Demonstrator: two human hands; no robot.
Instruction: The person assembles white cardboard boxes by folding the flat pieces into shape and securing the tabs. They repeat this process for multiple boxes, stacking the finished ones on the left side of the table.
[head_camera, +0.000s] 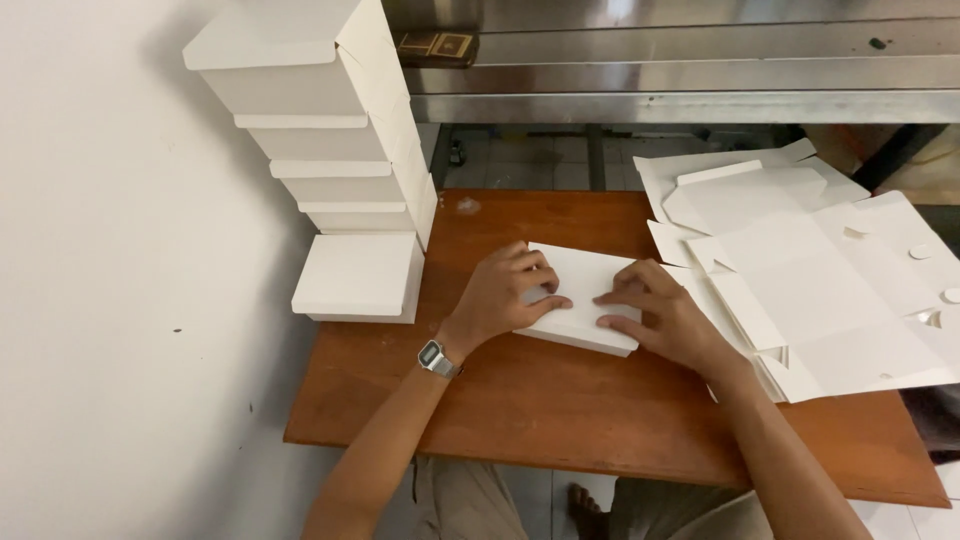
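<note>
A white folded cardboard box (585, 280) lies on the brown wooden table (560, 410), near its middle. My left hand (505, 295) presses on the box's left end, fingers curled over its top and front edge; a grey wristwatch (437, 358) is on that wrist. On the box's right front corner rests my right hand (665, 315), its fingers pointing left along the near edge. Both hands touch the box.
A tall stack of finished white boxes (330, 130) stands at the table's back left against the white wall, with one single box (358, 278) in front. A pile of flat unfolded box blanks (810, 270) covers the table's right side. A metal shelf (680, 70) runs behind.
</note>
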